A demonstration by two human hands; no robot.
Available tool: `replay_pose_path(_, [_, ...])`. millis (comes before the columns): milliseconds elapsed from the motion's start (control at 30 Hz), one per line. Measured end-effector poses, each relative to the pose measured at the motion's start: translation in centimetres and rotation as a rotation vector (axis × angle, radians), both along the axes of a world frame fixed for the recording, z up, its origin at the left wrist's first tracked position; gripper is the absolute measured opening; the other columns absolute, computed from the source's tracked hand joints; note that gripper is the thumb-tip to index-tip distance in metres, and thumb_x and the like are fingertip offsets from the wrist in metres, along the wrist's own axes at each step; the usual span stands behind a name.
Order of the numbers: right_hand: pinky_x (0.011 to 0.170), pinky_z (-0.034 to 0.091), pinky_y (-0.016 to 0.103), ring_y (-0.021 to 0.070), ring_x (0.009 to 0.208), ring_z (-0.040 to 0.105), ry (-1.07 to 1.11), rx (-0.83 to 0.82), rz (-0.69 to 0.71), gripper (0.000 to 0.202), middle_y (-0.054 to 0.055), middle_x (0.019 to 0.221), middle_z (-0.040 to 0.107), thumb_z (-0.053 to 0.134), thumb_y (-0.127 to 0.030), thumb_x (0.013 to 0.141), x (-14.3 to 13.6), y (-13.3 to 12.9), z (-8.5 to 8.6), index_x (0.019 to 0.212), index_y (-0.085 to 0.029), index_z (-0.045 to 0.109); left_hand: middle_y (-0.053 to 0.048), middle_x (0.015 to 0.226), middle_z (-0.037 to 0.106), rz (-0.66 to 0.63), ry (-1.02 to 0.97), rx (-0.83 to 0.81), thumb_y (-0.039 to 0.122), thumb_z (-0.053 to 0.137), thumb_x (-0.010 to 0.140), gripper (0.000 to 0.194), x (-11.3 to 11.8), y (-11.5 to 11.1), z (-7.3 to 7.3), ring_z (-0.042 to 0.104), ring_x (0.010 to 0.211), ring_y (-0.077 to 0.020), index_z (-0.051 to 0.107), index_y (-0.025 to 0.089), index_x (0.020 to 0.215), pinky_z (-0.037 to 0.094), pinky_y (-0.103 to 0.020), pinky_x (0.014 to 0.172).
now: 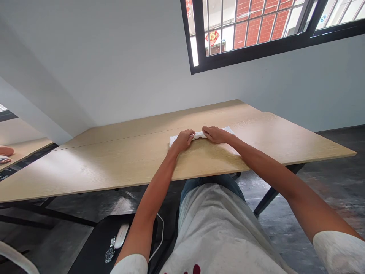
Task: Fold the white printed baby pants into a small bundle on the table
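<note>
A narrow, folded white sheet [197, 135] lies across the wooden table in front of me; whether it is cloth or paper I cannot tell. My left hand [184, 139] grips it left of its middle, with fingers curled over the top. To the right, my right hand [214, 134] pinches the same sheet, thumb and fingers closed. Only a short stretch shows between the hands. Its ends stick out past both of them, the left end hanging a little lower toward me.
The light wood table [119, 160] reaches to the wall, below a barred window [251, 26]. On a black chair [91, 239] at my left lie a wristwatch [109, 254] and a white oblong object [122, 235]. Another table [28, 154] stands far left.
</note>
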State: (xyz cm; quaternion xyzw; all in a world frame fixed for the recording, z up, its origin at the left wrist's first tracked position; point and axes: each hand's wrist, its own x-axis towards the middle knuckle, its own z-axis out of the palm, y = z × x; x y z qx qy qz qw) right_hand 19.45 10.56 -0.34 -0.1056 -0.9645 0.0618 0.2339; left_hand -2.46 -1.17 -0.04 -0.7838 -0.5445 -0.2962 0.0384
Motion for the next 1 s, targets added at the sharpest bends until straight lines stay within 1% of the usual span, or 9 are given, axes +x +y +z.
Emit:
replay_pose_path(167, [0.064,0.028,0.028,0.0196,0.067,0.043,0.014,-0.002,0.047,0.014,0.004,0.078,0.054,0.034,-0.02,0.097,0.12,-0.39,0.32,0.098,-0.02,0.048,-0.007,0.097,0.064,0.012,-0.016,0.007,0.022,0.045,0.094,0.024,0.36,-0.33,0.18,0.058,0.079,-0.0168,0.068,0.017,0.101,0.046,-0.028,0.076])
replay_pose_path(267, [0.065,0.029,0.027,0.0187,0.07,0.046,0.007,0.006,0.053,0.007,0.005,0.082,0.057,0.046,-0.02,0.09,0.05,-0.49,0.28,0.095,-0.019,0.051,-0.007,0.098,0.063,0.034,-0.028,0.003,0.022,0.043,0.095,0.025,0.51,-0.44,0.21,0.057,0.079,-0.0166,0.068,0.018,0.098,0.047,-0.028,0.075])
replay_pose_path(367, [0.066,0.03,0.026,0.0187,0.075,0.048,0.0,0.033,0.04,0.01,0.007,0.088,0.06,0.056,-0.021,0.083,-0.01,-0.42,0.19,0.092,-0.018,0.053,-0.007,0.097,0.063,0.041,-0.027,0.004,0.022,0.042,0.095,0.025,0.53,-0.4,0.17,0.057,0.08,-0.0169,0.067,0.018,0.097,0.046,-0.028,0.076])
replay_pose_path(467, [0.062,0.026,0.026,0.0175,0.068,0.045,-0.008,0.035,-0.003,0.004,0.005,0.08,0.058,0.051,-0.021,0.088,0.03,-0.37,0.19,0.09,-0.018,0.053,-0.005,0.091,0.063,0.014,-0.017,-0.008,0.022,0.047,0.092,0.021,0.4,-0.28,0.08,0.056,0.078,-0.0168,0.066,0.018,0.098,0.045,-0.028,0.075])
replay_pose_path(567, [0.061,0.024,0.027,0.0174,0.065,0.043,-0.021,0.009,-0.034,0.007,0.003,0.075,0.057,0.048,-0.024,0.093,0.08,-0.33,0.23,0.093,-0.018,0.053,-0.002,0.083,0.062,-0.023,0.002,-0.011,0.02,0.055,0.085,0.019,0.23,-0.2,-0.01,0.054,0.073,-0.0161,0.066,0.019,0.1,0.044,-0.028,0.073])
replay_pose_path(667, [0.061,0.024,0.027,0.017,0.065,0.044,-0.034,-0.011,-0.037,0.01,0.003,0.075,0.057,0.05,-0.027,0.093,0.02,-0.13,0.21,0.089,-0.018,0.054,-0.001,0.081,0.061,-0.038,0.006,0.008,0.019,0.056,0.081,0.016,0.18,-0.2,-0.02,0.054,0.071,-0.0151,0.066,0.018,0.094,0.043,-0.028,0.071])
replay_pose_path(767, [0.062,0.025,0.026,0.0157,0.065,0.044,-0.024,-0.014,-0.015,0.017,0.003,0.073,0.057,0.052,-0.03,0.093,-0.12,0.22,0.12,0.082,-0.018,0.053,-0.001,0.078,0.062,-0.038,-0.003,0.01,0.021,0.053,0.083,0.012,0.21,-0.27,0.03,0.054,0.071,-0.0147,0.065,0.018,0.085,0.043,-0.027,0.07])
replay_pose_path(867, [0.061,0.025,0.026,0.0147,0.063,0.043,-0.003,-0.008,0.004,0.018,0.002,0.071,0.055,0.051,-0.03,0.092,-0.27,0.4,0.01,0.078,-0.018,0.052,0.0,0.076,0.062,-0.027,0.012,-0.051,0.023,0.057,0.079,0.008,0.19,-0.37,-0.05,0.054,0.068,-0.0145,0.063,0.019,0.083,0.042,-0.027,0.067])
replay_pose_path(1000, [0.06,0.023,0.027,0.0138,0.059,0.039,-0.025,-0.01,0.006,0.02,0.001,0.066,0.052,0.049,-0.027,0.092,-0.44,0.08,-0.11,0.074,-0.018,0.049,0.003,0.071,0.058,-0.003,0.052,-0.141,0.022,0.062,0.071,0.021,0.11,-0.43,-0.37,0.051,0.062,-0.0142,0.061,0.021,0.092,0.037,-0.026,0.06])
